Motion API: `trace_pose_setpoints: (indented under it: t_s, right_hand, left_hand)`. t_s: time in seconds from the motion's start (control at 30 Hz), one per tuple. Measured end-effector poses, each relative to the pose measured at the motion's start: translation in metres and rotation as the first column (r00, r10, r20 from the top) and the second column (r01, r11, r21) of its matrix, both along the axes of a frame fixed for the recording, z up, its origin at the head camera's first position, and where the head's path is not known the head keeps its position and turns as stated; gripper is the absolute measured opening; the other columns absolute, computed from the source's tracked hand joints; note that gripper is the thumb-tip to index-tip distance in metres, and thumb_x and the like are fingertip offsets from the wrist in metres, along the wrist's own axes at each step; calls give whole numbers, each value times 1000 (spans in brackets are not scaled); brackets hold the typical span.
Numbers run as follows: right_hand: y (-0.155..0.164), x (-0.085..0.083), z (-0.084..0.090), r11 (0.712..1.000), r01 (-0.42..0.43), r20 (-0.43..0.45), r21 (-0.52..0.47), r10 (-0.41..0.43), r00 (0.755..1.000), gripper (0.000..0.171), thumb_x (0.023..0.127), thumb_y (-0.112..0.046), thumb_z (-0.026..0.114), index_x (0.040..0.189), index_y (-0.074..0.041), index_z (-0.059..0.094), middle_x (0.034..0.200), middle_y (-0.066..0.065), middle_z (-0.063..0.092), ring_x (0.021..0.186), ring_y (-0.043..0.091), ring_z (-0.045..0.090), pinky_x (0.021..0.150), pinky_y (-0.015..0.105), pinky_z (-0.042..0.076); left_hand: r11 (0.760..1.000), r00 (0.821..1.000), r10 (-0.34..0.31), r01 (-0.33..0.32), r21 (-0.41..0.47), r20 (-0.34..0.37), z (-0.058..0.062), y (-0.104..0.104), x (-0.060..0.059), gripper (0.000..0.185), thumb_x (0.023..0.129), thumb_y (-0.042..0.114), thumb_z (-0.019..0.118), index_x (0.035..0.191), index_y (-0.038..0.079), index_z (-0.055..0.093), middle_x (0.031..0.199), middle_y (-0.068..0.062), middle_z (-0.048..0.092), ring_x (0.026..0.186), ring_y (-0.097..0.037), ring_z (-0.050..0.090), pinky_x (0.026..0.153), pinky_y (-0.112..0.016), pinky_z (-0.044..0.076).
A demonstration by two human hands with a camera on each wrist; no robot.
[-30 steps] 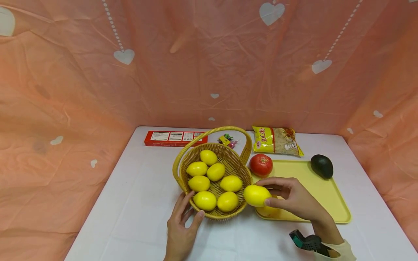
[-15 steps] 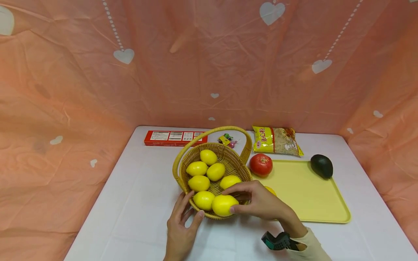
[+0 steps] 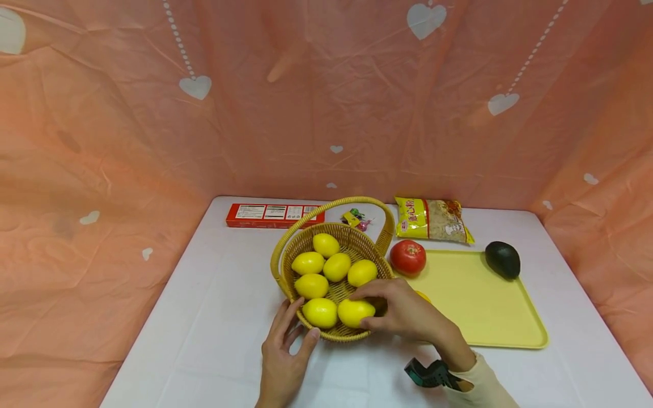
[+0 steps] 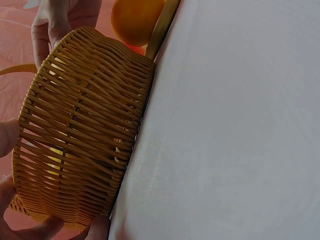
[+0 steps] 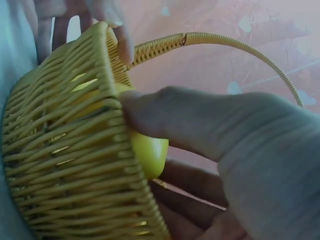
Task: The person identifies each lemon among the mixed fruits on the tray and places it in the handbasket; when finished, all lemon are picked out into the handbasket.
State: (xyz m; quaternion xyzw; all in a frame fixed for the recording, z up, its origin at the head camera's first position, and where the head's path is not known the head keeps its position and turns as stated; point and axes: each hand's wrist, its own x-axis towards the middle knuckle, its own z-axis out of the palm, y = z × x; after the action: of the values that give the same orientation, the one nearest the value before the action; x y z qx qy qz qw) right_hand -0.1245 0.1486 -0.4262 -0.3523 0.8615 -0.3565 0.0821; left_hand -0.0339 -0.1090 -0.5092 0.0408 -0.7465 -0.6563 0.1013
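Note:
A wicker basket (image 3: 380,249) with an arched handle stands on the white table and holds several lemons (image 3: 312,285). My left hand (image 3: 283,351) holds the basket's near left side, thumb at the rim and fingers against the weave, also visible in the left wrist view. Over the basket's near right rim, my right hand (image 3: 403,311) grips a lemon (image 3: 355,313) down inside. In the right wrist view the thumb presses on that lemon (image 5: 150,152), while the other fingers curl behind it. Part of the basket's right side is hidden by this hand.
A yellow tray (image 3: 500,311) lies to the right, with a dark avocado (image 3: 503,260) at its far corner. A red tomato (image 3: 407,258) is beside the basket. An orange fruit (image 4: 136,21) is mostly hidden behind my right hand. Behind are a red box (image 3: 275,216), candies (image 3: 356,220) and a yellow bag (image 3: 433,220).
My right hand has carried the lemon left from above the tray's edge and lowered it into the basket. Another lemon there has shifted back. The left hand stays in place.

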Motion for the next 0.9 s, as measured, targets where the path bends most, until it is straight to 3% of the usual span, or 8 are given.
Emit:
trace_pose_setpoints:
  t_s: [0.23, 0.4, 0.5, 0.6, 0.7, 0.77, 0.83, 0.9]
  right_hand:
    - [6, 1, -2, 999, 15, 10, -31, -15, 1000, 32, 96, -19, 87, 127, -22, 81, 128, -8, 79, 118, 13, 72, 104, 35, 64]
    - [16, 1, 0, 994, 60, -5, -91, -61, 998, 26, 97, -19, 86, 123, -16, 82, 122, -3, 81, 103, 17, 71, 88, 32, 65]
    - [28, 0, 2, 987, 103, -26, -121, -107, 994, 24, 97, -17, 86, 120, -14, 82, 120, -1, 82, 100, 19, 74, 90, 35, 67]
    - [46, 0, 4, 976, 173, -69, -128, -183, 981, 25, 96, -14, 86, 121, -15, 83, 120, -3, 82, 107, 18, 77, 96, 41, 68]
    - [67, 0, 11, 958, 259, -153, -124, -276, 949, 26, 96, -15, 86, 122, -18, 83, 119, -6, 82, 113, 16, 76, 100, 32, 66]
    - [79, 0, 18, 942, 309, -228, -129, -331, 916, 28, 95, -14, 87, 122, -20, 83, 119, -6, 82, 115, 16, 76, 102, 19, 60]
    - [89, 0, 27, 926, 348, -295, -145, -376, 878, 31, 93, -12, 88, 122, -21, 83, 119, -5, 83, 114, 15, 75, 103, 7, 51]
    - [97, -1, 38, 913, 370, -366, -170, -407, 837, 37, 89, -9, 91, 123, -20, 83, 120, -1, 82, 115, 10, 73, 105, 1, 43]
  left_hand:
    - [1000, 1000, 2, -2, -7, 11, 0, 0, -1, 62, 100, 19, 84, 157, 17, 61, 176, -18, 34, 154, -34, 48, 113, -31, 58]
    - [1000, 1000, -5, 6, -18, 29, 3, -1, 1, 61, 100, 20, 83, 157, 19, 61, 176, -19, 34, 152, -37, 51, 113, -36, 59]
    - [998, 1000, 19, -19, -54, 14, 10, -7, 4, 54, 101, 17, 82, 153, 17, 66, 170, -16, 45, 144, -30, 60, 109, -32, 61]
    - [994, 994, 60, -67, -81, -86, 21, -18, 4, 43, 100, 7, 81, 142, 11, 73, 155, -11, 62, 134, -16, 66, 106, -28, 63]
    - [987, 969, 65, -97, -125, -238, 36, -37, 0, 35, 97, -5, 78, 131, 7, 78, 139, -10, 73, 129, -8, 67, 103, -23, 63]
    - [974, 939, 48, -120, -194, -341, 50, -53, -7, 34, 95, -10, 77, 126, 4, 79, 132, -14, 76, 125, -6, 69, 103, -20, 61]
    - [945, 909, 32, -163, -282, -416, 67, -71, -16, 33, 93, -10, 78, 124, 3, 80, 127, -15, 77, 122, -3, 69, 103, -15, 59]
    - [902, 872, 21, -228, -367, -489, 87, -89, -27, 32, 92, -8, 79, 122, 2, 81, 125, -16, 79, 120, 2, 67, 104, -11, 55]
